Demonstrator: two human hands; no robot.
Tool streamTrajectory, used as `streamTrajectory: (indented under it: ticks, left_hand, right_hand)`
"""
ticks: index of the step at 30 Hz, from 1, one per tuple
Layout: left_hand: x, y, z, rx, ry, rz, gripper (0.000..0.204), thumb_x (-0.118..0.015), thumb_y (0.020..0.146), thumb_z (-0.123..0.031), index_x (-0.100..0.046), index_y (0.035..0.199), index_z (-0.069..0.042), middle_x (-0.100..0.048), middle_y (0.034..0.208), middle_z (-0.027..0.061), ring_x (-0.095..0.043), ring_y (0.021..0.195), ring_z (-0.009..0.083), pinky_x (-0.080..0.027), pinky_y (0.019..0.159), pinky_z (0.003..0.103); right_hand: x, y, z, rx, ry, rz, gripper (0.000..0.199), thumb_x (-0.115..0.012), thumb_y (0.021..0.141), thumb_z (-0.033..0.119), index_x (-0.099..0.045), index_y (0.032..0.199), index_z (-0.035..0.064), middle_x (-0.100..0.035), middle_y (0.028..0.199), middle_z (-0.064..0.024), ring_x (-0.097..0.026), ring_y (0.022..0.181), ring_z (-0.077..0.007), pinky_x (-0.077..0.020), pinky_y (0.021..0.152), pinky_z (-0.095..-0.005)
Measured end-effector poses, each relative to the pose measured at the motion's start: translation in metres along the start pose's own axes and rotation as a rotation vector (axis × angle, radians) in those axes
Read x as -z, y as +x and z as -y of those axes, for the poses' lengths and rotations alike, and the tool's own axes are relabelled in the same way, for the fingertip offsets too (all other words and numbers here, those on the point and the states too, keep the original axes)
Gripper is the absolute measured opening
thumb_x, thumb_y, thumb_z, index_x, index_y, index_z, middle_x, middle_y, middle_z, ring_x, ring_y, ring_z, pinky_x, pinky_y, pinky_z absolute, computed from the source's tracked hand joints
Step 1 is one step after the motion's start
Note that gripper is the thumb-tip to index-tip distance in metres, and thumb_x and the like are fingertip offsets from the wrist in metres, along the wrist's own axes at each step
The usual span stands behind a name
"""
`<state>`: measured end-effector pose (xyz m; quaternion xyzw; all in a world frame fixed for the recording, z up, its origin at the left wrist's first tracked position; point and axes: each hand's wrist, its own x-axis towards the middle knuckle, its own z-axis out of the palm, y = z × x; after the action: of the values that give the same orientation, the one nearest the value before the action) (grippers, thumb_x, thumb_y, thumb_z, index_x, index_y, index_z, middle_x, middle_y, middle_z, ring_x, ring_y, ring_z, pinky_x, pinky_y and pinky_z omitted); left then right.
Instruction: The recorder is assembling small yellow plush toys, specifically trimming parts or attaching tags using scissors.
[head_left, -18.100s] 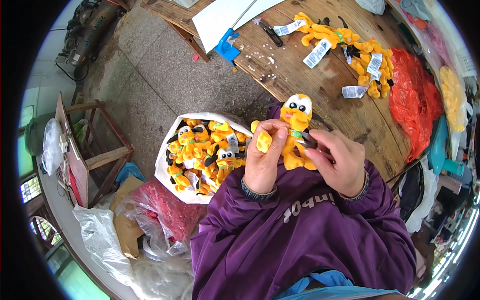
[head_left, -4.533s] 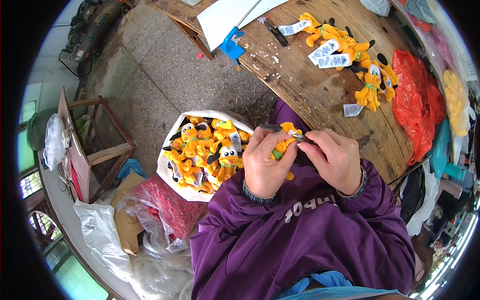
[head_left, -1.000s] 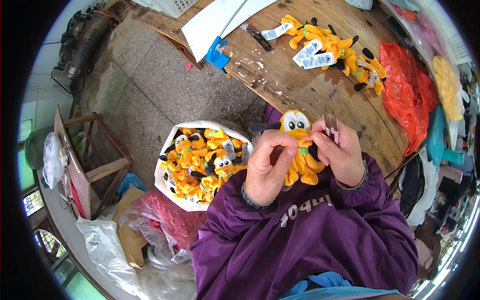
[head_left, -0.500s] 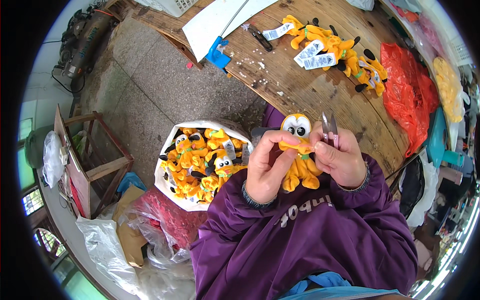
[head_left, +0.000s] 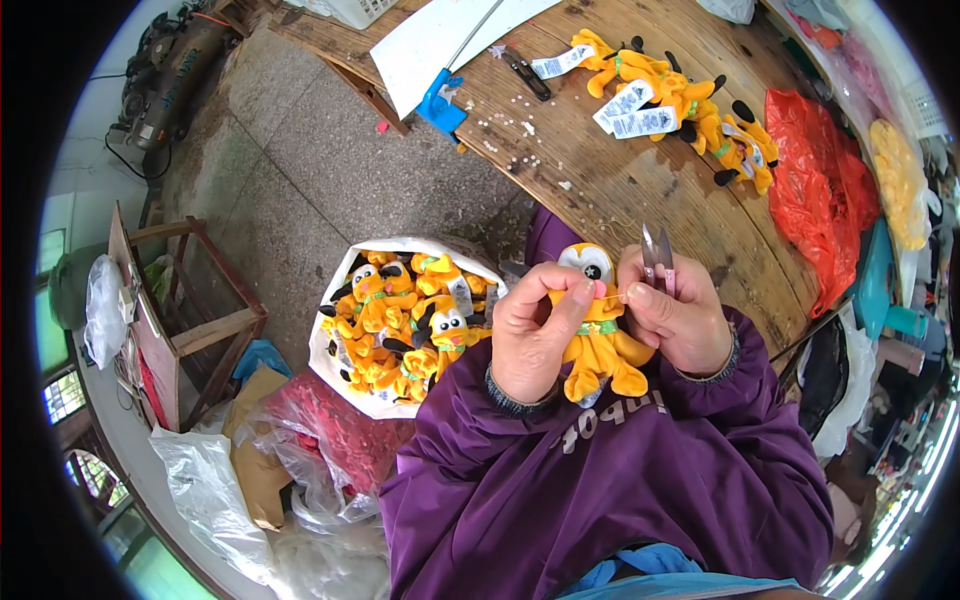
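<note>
Toy dog [head_left: 603,350], yellow and plush, is held just right of the frame's centre, its long axis running top to bottom, feet lowermost. Its muzzle is pinched between thumb and forefinger of the left hand [head_left: 535,325], the nearer one. On the opposite side, a fine thread [head_left: 621,297] is stretched sideways from the muzzle to the right hand [head_left: 687,315], whose thumb and forefinger are pressed together. Scissors [head_left: 650,262] are also gripped there, blades parted, points toward the upper edge.
</note>
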<state>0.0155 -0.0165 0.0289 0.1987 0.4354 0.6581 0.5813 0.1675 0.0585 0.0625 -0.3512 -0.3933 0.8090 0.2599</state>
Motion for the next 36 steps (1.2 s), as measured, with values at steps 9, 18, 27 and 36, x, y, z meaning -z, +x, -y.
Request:
streamTrajectory:
  ticks: [9,18,27,36]
  left_hand:
    - [0.004,0.0,0.001,-0.172,0.134,-0.025,0.007,-0.06,0.088,0.005,-0.063,0.092,-0.001,-0.067,0.093,0.0064,-0.052,0.073,0.0097,-0.043,0.071,0.02]
    - [0.003,-0.001,-0.001,-0.293,0.27,-0.017,0.009,-0.062,0.086,0.007,-0.065,0.09,0.0,-0.071,0.087,0.0073,-0.052,0.071,0.0104,-0.045,0.069,0.021]
    - [0.0,-0.001,-0.001,-0.26,0.254,-0.046,0.009,-0.061,0.085,0.007,-0.065,0.088,-0.001,-0.068,0.084,0.006,-0.048,0.068,0.01,-0.042,0.067,0.021]
    - [0.002,0.0,0.002,-0.278,0.292,-0.008,0.01,-0.058,0.089,0.006,-0.066,0.089,-0.001,-0.058,0.081,0.0039,-0.044,0.067,0.0091,-0.035,0.063,0.02]
  right_hand:
    - [-0.002,-0.014,0.005,0.501,-0.723,-0.126,0.017,-0.062,0.088,0.007,-0.062,0.102,-0.0033,-0.056,0.073,-0.0018,-0.043,0.051,-0.0102,-0.0343,0.048,-0.0241]
    - [-0.009,-0.02,0.015,0.446,-0.943,-0.063,0.022,-0.073,0.078,0.003,-0.066,0.098,-0.0026,-0.059,0.071,-0.0068,-0.048,0.051,-0.015,-0.0378,0.049,-0.0251]
    - [-0.007,-0.017,0.015,0.487,-0.957,-0.059,0.02,-0.073,0.077,0.002,-0.067,0.095,-0.0021,-0.058,0.07,-0.0062,-0.048,0.05,-0.0146,-0.0368,0.048,-0.0249]
    - [-0.009,-0.015,0.013,0.478,-0.958,-0.048,0.02,-0.073,0.077,0.001,-0.067,0.095,-0.0018,-0.057,0.068,-0.0057,-0.047,0.05,-0.0143,-0.0352,0.046,-0.0249]
